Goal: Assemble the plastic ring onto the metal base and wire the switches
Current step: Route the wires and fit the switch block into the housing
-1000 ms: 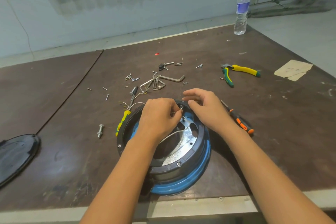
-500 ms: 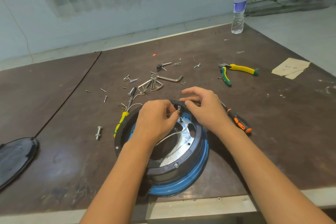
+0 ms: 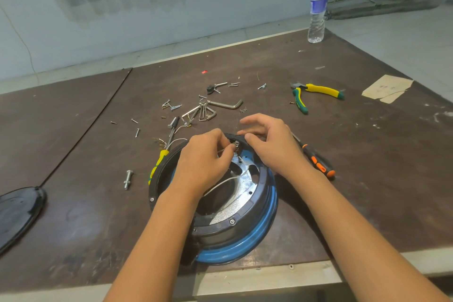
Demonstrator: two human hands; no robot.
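Note:
A black plastic ring [image 3: 255, 213] sits on a blue-rimmed metal base [image 3: 259, 235] near the table's front edge, with a shiny metal plate [image 3: 247, 186] inside. My left hand [image 3: 203, 159] hovers over the ring's far side and pinches a thin white wire [image 3: 225, 180] next to a small switch [image 3: 236, 146] on the ring's inner far wall. My right hand [image 3: 272, 142] rests on the ring's far right edge, fingers loosely spread and partly lifted. The switch is mostly hidden by my fingers.
Behind the ring lie loose screws [image 3: 171, 105], hex keys [image 3: 208, 111], a yellow-handled screwdriver [image 3: 159, 162] and a bolt [image 3: 128, 179]. An orange-black screwdriver [image 3: 318, 164] is right of my wrist. Pliers [image 3: 316, 92], paper [image 3: 387, 88], a water bottle [image 3: 317, 10] and a black cover [image 3: 17, 213] ring the area.
My right hand's fingers have lifted and spread above the ring's far edge. My left hand stays at the switch, still pinching the wire.

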